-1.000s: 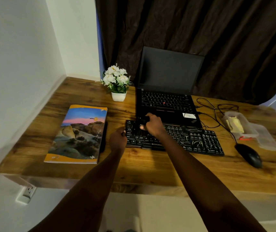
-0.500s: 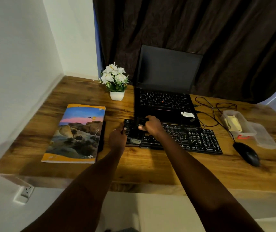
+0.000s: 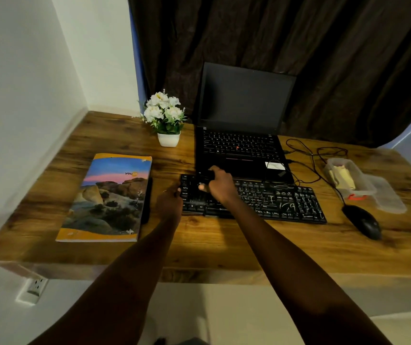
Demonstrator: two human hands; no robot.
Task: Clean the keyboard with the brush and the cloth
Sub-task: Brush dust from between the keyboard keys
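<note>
A black keyboard (image 3: 274, 200) with pale marks on its keys lies on the wooden desk (image 3: 212, 245) in front of the laptop. My right hand (image 3: 220, 188) grips a dark brush (image 3: 204, 179) over the keyboard's left end, and the hand hides most of the brush. My left hand (image 3: 170, 200) holds the keyboard's left edge with curled fingers. A yellowish folded thing, perhaps the cloth (image 3: 344, 178), lies in a clear plastic box at the right.
An open black laptop (image 3: 239, 150) stands behind the keyboard, with a white flower pot (image 3: 168, 138) to its left. A book (image 3: 109, 197) lies at the left. A black mouse (image 3: 362, 221), cables (image 3: 306, 155) and the clear box (image 3: 359, 188) with its lid are at the right.
Half a second ago the brush's pale bristles showed at the keyboard's front left; now they are blurred under my right hand. My left hand has kept its hold on the keyboard's edge.
</note>
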